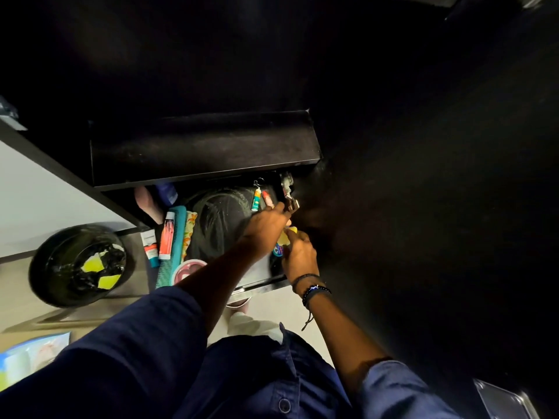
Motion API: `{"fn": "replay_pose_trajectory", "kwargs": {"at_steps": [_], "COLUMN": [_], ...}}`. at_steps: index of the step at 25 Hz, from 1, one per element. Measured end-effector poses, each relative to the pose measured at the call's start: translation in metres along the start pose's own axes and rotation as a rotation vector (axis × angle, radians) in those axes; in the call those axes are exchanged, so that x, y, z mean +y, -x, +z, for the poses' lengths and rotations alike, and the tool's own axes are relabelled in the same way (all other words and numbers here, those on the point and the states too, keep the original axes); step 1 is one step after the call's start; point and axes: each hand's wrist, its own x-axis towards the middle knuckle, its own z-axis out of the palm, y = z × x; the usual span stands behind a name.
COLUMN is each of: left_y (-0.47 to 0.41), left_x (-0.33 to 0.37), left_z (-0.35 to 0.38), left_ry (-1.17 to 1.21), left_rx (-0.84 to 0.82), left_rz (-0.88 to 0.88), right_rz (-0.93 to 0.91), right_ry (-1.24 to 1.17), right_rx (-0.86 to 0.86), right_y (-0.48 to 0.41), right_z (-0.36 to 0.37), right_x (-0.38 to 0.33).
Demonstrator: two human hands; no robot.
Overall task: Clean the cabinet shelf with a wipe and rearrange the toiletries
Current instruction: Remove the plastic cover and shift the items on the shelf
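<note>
From the head camera I looked down into a dark cabinet, where both bare hands worked over a low black shelf (pixel 260 275) crowded with toiletries. The left hand (pixel 266 220) reached furthest in, fingers curled around something small near a metal clip (pixel 291 204) at the far right — I could not tell exactly what it gripped. The right hand (pixel 299 252), with dark bracelets (pixel 313 290) on its wrist, was closed around a small yellow-topped tube (pixel 282 241), just beside the left hand.

Two little keychain tubes, one white and teal (pixel 256 200) and one red (pixel 267 197), lay at the far edge of the shelf. On its left side sat a teal comb (pixel 174 246), an orange-and-white tube (pixel 167 237), a smaller white tube (pixel 150 247) and a pink round container (pixel 187 269).

On the floor to the left stood a black-lined bin (pixel 80 264) holding yellow scraps. I saw no wipe that I could make out.
</note>
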Motion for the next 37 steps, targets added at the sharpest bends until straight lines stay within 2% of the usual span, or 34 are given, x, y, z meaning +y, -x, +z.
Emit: {"fn": "replay_pose_trajectory", "kwargs": {"at_steps": [3,8,16,21,23,28,37], "left_y": [0.015,0.056,0.142,0.153,0.151,0.143,0.136], "left_x": [-0.009,-0.043,-0.105,-0.111,-0.11,-0.107,-0.102], "left_z": [-0.003,-0.012,-0.031,-0.029,-0.024,-0.017,-0.014], "left_ry": [0.02,0.107,0.203,0.256,0.277,0.29,0.256], "left_rx": [0.031,0.22,0.303,0.281,0.269,0.236,0.186], "left_rz": [-0.058,-0.241,-0.56,-0.588,-0.578,-0.56,-0.55], "right_rz": [0.002,-0.089,-0.28,-0.369,-0.373,-0.524,-0.499], "right_ry": [-0.028,-0.094,-0.052,0.091,0.223,0.361,0.077], "right_rx": [0.034,0.083,-0.008,-0.085,-0.142,-0.236,-0.173], "right_y": [-0.001,0.0,-0.037,-0.065,-0.076,-0.087,-0.074], "right_z": [0.0,0.009,0.033,0.036,0.038,0.043,0.039], "right_x": [-0.003,-0.029,-0.115,-0.162,-0.172,-0.184,-0.152]}}
